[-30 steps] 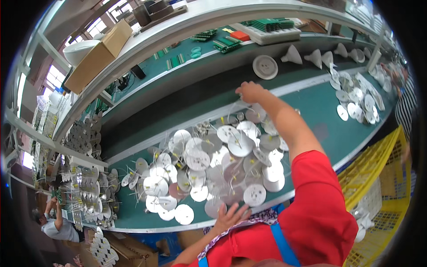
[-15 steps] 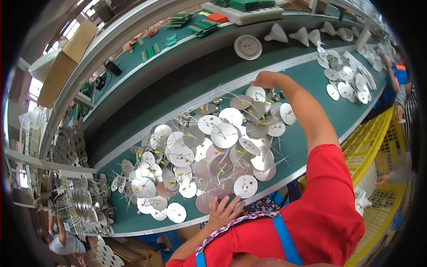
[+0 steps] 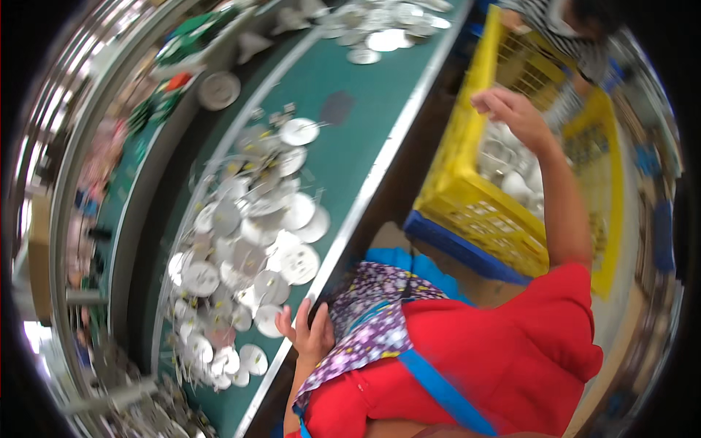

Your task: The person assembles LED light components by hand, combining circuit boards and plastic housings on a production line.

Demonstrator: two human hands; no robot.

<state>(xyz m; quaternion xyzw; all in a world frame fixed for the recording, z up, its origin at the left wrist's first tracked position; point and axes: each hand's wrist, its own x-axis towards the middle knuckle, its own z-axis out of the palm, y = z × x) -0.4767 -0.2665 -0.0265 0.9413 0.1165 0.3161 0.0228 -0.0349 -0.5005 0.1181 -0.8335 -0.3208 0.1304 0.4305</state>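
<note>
My left hand [image 3: 307, 332] rests at the table's front edge with its fingers spread, beside the pile and holding nothing. Round metal discs [image 3: 299, 263], silvery and white with thin wires and small yellow parts, lie heaped on the green table. My right hand [image 3: 511, 113] is raised over the side of a yellow plastic crate [image 3: 475, 208], its fingers curled in and nothing showing in them. Inside the crate are white cone-shaped cups [image 3: 515, 186], below my right hand and apart from it. Small metal caps [image 3: 281, 115] sit at the heap's far end.
More white discs [image 3: 387, 33] lie at the table's far end. Along the back, a white round piece [image 3: 219, 91] stands on a ledge near white cones [image 3: 252, 47]. Another person in a striped sleeve [image 3: 566, 106] is behind the crate. A blue base [image 3: 467, 248] sits under the crate.
The view has turned to the right. My right hand has left the far side of the disc heap and swung right, over the yellow crate. My left hand stays at the table edge.
</note>
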